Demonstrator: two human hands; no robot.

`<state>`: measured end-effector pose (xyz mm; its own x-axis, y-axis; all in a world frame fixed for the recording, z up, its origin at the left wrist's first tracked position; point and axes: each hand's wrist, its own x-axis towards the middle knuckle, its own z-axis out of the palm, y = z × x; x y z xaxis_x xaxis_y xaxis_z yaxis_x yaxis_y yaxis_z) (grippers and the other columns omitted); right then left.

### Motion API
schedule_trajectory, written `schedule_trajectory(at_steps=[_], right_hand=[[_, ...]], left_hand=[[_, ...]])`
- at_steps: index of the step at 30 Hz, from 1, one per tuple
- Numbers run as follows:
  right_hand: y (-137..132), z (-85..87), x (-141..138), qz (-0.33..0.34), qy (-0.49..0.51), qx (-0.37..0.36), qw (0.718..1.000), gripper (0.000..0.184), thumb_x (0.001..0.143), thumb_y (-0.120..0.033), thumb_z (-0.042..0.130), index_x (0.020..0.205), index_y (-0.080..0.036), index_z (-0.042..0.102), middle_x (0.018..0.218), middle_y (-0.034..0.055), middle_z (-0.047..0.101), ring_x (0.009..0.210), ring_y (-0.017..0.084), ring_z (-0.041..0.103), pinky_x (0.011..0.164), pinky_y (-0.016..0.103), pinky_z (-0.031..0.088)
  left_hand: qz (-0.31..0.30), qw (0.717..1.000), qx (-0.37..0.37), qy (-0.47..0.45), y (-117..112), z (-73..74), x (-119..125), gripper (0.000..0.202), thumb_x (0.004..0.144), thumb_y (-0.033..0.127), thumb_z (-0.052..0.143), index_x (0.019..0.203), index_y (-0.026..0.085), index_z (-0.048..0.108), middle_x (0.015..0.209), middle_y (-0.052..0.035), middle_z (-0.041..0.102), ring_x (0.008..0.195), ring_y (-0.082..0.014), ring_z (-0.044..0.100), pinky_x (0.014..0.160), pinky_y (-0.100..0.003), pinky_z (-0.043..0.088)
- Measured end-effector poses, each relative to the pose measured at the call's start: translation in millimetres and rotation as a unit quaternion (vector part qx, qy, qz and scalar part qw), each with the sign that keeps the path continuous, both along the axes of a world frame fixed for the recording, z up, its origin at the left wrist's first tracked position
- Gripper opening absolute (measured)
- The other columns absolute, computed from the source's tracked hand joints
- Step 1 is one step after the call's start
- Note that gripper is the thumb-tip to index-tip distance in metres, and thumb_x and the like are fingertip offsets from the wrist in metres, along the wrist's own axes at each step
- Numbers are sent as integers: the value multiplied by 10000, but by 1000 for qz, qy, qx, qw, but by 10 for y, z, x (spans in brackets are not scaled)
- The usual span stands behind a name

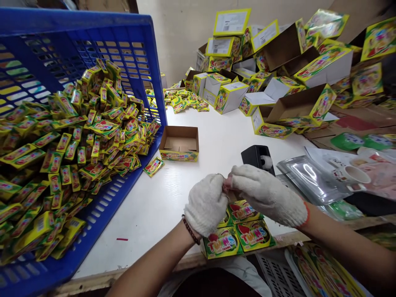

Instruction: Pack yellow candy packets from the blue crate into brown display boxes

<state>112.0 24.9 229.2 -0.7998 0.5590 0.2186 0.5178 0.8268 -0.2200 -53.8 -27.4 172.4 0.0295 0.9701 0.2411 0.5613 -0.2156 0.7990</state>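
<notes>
My left hand (pixel 206 203), in a white knit glove with a dark bead bracelet at the wrist, is closed with its fingers curled. My right hand (pixel 266 193), gloved the same way, meets it fingertip to fingertip. Bare fingertips show between them; whatever they pinch is too small or hidden to make out. Just below both hands, several flat yellow-green "TWINS" boxes (pixel 223 242) lie side by side at the table's front edge, partly covered by the gloves. A black tape dispenser-like holder (pixel 251 156) stands just beyond my right hand.
A blue crate (pixel 159 82) heaped with small candy packs (pixel 102 128) fills the left. An open display box (pixel 179 156) and one loose pack (pixel 154 166) rest on the white table (pixel 148 214). Behind, display boxes (pixel 232 97) pile up. Right: a clear plastic bag (pixel 312 177) and a cup (pixel 355 175).
</notes>
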Motion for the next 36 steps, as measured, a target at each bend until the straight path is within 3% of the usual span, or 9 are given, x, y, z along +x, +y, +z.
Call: schedule_trajectory(at_steps=[4,7,9,11,14,17,19,24,36], right_hand=[[-60,-46,59,-239,126,-155,950,300,875,-303,550,1146,-176,574,845,56,647,743,202,597,630,300,478],[-32,-168,140,-252,113,-312,909,268,856,-340,545,1062,-181,607,858,47,691,759,203,631,624,284,504],[31,-239,207,-227,104,-322,913,244,865,-296,506,1041,-182,632,957,53,718,893,214,658,750,296,535],[104,-293,267,-208,36,-271,939,305,864,-188,453,1108,-177,637,1069,62,720,1019,208,655,878,303,519],[167,-353,276,-159,-191,-184,951,379,836,-71,435,1130,-180,648,1103,78,715,1011,190,664,882,287,503],[159,-408,130,-134,-324,-159,923,330,841,-58,481,1080,-157,686,1070,139,720,963,253,693,801,344,522],[153,-445,-29,-142,-367,-157,906,318,861,-67,496,1098,-129,700,1074,191,723,996,314,701,791,400,534],[214,-534,-383,-152,-433,-162,873,236,868,-218,637,1018,-75,750,994,250,746,970,372,723,764,454,562],[187,-683,-558,-149,-457,-152,864,240,858,-42,561,1003,-29,751,953,297,736,993,391,719,766,498,573]], left_hand=[[38,973,-80,-213,89,47,18,102,851,288,656,910,215,617,776,-12,638,665,-160,569,677,-282,479],[28,922,-128,-364,38,-48,86,163,829,320,679,895,199,592,777,-6,651,648,-137,580,621,-241,466],[32,912,-140,-385,-20,-128,126,163,838,305,663,936,194,595,822,-16,671,692,-147,613,656,-252,488],[39,946,-130,-294,-106,-217,156,118,864,263,618,961,196,608,862,-28,680,750,-167,631,715,-289,508],[-35,998,-51,-15,-286,-358,209,81,889,258,583,901,193,630,896,-55,679,857,-219,628,813,-371,525],[-151,967,33,201,-461,-457,287,278,884,389,620,1043,162,643,1089,-105,667,1022,-280,599,971,-464,500],[-170,946,53,269,-535,-487,335,442,879,460,623,1174,130,616,1190,-127,639,1101,-305,571,1055,-496,454],[-167,937,58,303,-586,-521,374,465,901,494,585,1178,124,639,1179,-119,643,1133,-309,564,1094,-495,432],[-161,941,49,295,-580,-537,358,524,904,512,574,1226,102,631,1187,-130,639,1147,-314,549,1085,-496,435]])
